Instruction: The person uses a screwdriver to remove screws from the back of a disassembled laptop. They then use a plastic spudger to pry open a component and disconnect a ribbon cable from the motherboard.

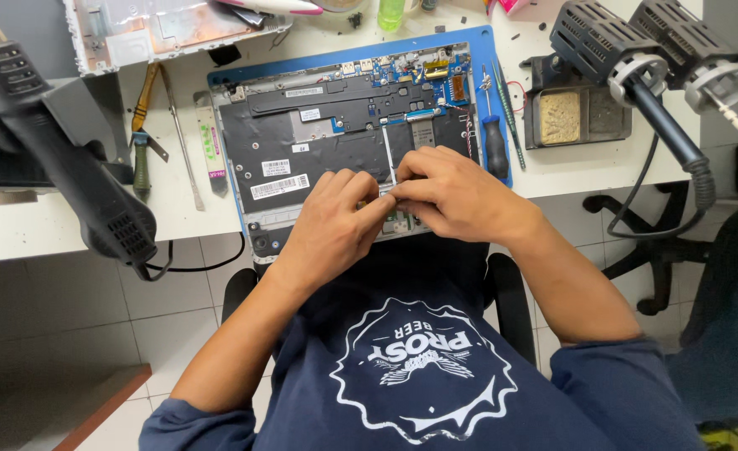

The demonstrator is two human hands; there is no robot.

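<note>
1. Laptop chassis point(335, 142) lies opened up on a blue mat point(477, 42) at the desk edge, close in for both hands.
2. Left hand point(335, 225) and right hand point(452, 196) meet at its near edge, fingertips pinched on a thin white ribbon cable point(388, 163), probably for fine control.
3. Screwdriver point(496, 142) rests just right, handy.
4. Hot air gun point(68, 167) sits parked well left.

Floor: pale square tiles point(68, 317) | Bench: white worktop point(43, 221) | Seating: black office chair point(644, 250) stood at right | Light: even, bright, soft shadows under the worktop
</note>
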